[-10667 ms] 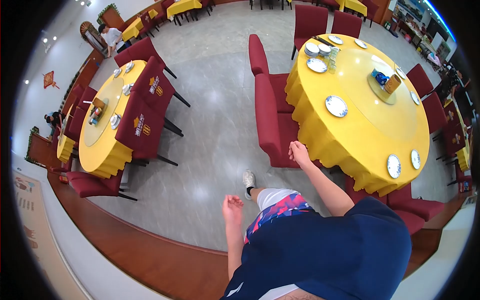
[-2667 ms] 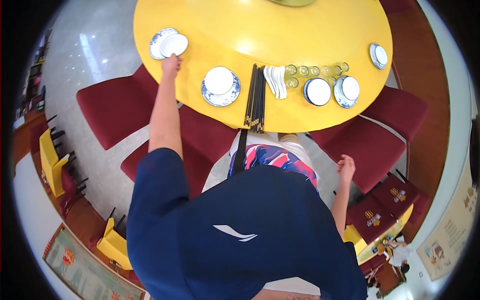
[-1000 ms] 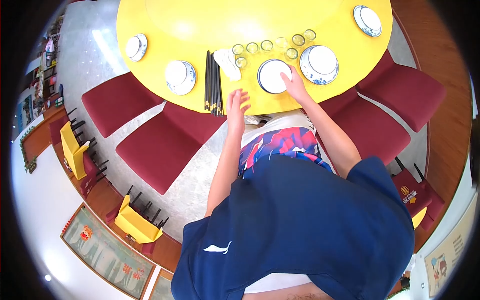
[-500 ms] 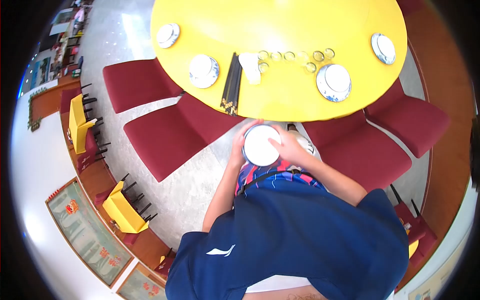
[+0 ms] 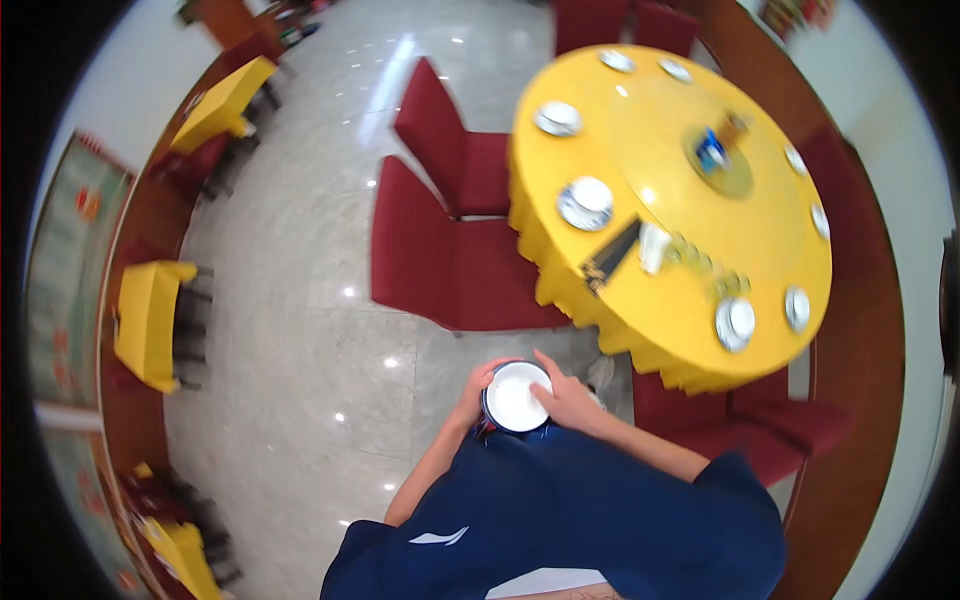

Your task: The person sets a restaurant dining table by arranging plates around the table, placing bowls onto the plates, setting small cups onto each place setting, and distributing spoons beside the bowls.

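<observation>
A white bowl (image 5: 516, 399) with a dark blue rim is held in front of my waist, its inside facing up. My left hand (image 5: 474, 390) is closed round its left side. From the right, my right hand (image 5: 572, 402) grips it too, with the thumb reaching over the rim to the inside. Whether more bowls are stacked beneath is hidden. Beyond my hands, on the round table with a yellow cloth (image 5: 560, 255), lie a bundle of black chopsticks (image 5: 612, 256) and a white packet or cloth (image 5: 653, 247). Several small glasses (image 5: 700, 262) stand beside them, slightly blurred.
Bowls on blue-patterned plates (image 5: 586, 203) are set around the table edge. A glass turntable (image 5: 650, 150) carries a blue item (image 5: 711, 150) in the middle. Red chairs (image 5: 430, 250) stand at the table's left and front. Smaller yellow-clothed tables (image 5: 150, 325) line the left wall.
My view has turned to the left and drawn back, so the table now appears farther off at upper right and more grey floor shows. Both hands still hold the bowl.
</observation>
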Motion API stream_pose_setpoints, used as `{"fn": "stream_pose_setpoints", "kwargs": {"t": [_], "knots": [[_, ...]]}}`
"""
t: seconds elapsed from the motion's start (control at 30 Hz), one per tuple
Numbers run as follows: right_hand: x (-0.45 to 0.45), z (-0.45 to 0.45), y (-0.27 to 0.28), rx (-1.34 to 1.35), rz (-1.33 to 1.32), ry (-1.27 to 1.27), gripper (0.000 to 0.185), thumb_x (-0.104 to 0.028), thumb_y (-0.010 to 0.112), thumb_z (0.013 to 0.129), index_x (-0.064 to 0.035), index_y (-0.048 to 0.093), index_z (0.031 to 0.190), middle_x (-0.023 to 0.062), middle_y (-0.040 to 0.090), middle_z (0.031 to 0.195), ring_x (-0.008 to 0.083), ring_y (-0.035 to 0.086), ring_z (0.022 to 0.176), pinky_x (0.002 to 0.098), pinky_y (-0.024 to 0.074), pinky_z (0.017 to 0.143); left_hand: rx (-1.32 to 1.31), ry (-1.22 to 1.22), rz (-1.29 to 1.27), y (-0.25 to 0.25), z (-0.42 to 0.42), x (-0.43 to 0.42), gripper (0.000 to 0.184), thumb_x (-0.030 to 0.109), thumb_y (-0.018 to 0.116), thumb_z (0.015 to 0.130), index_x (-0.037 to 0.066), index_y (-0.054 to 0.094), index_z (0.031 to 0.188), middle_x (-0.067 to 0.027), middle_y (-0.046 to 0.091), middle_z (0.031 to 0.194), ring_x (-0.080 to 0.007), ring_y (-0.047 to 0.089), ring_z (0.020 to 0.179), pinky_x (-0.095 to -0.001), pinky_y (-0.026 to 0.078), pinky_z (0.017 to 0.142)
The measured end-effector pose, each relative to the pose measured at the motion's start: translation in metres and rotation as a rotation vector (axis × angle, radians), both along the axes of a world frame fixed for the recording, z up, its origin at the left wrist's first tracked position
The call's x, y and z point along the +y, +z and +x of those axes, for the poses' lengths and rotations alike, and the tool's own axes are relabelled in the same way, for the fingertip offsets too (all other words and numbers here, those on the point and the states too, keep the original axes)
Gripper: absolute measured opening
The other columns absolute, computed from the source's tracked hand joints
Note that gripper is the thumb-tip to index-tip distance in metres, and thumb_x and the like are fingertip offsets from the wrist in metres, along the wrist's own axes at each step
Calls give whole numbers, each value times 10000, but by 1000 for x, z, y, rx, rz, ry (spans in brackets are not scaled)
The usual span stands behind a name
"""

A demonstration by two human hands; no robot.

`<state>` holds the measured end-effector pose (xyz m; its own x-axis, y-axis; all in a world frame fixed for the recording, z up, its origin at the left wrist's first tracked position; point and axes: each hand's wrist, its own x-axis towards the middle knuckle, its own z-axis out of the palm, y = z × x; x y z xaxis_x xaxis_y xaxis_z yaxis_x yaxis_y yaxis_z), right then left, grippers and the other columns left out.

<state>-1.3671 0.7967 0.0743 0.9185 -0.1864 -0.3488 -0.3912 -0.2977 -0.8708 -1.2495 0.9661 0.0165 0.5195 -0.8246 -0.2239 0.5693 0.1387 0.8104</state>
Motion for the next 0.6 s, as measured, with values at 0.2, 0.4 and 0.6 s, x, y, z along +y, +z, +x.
{"fn": "stream_pose_setpoints", "kwargs": {"t": [0.2, 0.4, 0.6], "knots": [[118, 84, 7, -56, -6, 363, 537, -216, 509, 921, -75, 340, 1411, 300, 612, 1111, 454, 598, 1040, 461, 462, 921, 65, 361, -15, 8, 18, 146, 663, 462, 497, 833, -54, 521, 1249, -163, 606, 1184, -220, 599, 1078, -318, 463, 944], [198, 154, -1, -10, -127, 755, 454, -228, 530, 910, -93, 424, 1331, 250, 609, 1133, 423, 594, 1057, 438, 461, 913, 220, 708, -48, -19, 11, 228, 662, 461, 493, 803, -10, 514, 1266, -148, 606, 1198, -248, 601, 1092, -358, 479, 946], [273, 243, -28, 21, -69, 932, 458, -244, 527, 920, -100, 409, 1339, 255, 617, 1095, 424, 598, 1045, 447, 466, 902, 147, 852, -9, -33, 69, 301, 681, 538, 520, 853, -23, 525, 1238, -132, 611, 1157, -209, 601, 1064, -318, 473, 923]]}}
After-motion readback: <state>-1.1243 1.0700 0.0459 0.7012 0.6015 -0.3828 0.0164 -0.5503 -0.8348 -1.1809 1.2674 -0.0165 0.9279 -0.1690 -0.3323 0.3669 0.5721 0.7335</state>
